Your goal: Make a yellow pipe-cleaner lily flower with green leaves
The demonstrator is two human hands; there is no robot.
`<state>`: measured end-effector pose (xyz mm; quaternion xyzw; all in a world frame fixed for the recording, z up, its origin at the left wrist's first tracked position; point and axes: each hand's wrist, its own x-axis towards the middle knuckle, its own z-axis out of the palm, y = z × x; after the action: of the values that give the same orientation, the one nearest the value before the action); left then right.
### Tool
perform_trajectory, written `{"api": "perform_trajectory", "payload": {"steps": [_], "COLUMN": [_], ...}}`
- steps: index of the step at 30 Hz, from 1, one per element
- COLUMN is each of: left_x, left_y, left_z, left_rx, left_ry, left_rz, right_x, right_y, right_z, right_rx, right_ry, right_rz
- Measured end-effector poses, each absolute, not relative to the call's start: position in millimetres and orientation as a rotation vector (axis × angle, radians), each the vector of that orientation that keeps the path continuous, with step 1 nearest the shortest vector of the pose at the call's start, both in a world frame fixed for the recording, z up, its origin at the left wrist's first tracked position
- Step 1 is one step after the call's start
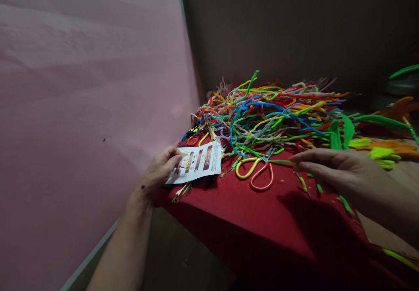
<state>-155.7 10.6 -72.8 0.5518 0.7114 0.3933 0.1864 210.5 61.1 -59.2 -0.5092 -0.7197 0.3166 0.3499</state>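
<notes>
My left hand [161, 165] is closed on the left edge of a white printed sheet [214, 156], thumb on top. Small pictures, brown blocks and text show on the paper, which lies over the table's left corner. Thumb and fingers of my right hand [334, 168] are pinched together at the end of a green pipe cleaner [280, 161]. This strand runs left towards a pair of scissors [262, 168] with one yellow and one red handle loop. The scissors rest between my hands, blades pointing away from me.
A large tangled heap of colourful pipe cleaners [271, 112] covers the table's back. Green and yellow scraps [304, 184] dot the red tablecloth [225, 208]. Fuzzy green leaf shapes [347, 131] and orange pieces [397, 147] lie right. A pink panel [98, 107] stands along the left.
</notes>
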Motion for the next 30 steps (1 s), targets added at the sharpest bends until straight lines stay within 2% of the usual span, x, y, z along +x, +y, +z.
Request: {"api": "perform_trajectory", "payload": {"steps": [3,11,15,22,30], "left_x": [-120,-18,13,39,58], "left_y": [12,27,35,46,53], "left_z": [-65,-59,-63,-76,-75], "left_rx": [1.47,1.323,1.298,1.203,1.071], "left_ry": [1.801,1.278,1.191,1.183,1.068], "left_rz": [1.235,1.243,1.205,1.143,1.181], "right_x": [194,153,160,181,201], "right_y": [57,48,53,63,70], "right_z": [-60,-62,-73,-79,-73], "right_rx": [-1.23,-0.808,-0.684,-0.754,-0.796], "right_ry": [-1.815,-1.372,-1.301,-1.16,-1.065], "right_rz": [1.23,1.841,1.854,1.769,1.822]}}
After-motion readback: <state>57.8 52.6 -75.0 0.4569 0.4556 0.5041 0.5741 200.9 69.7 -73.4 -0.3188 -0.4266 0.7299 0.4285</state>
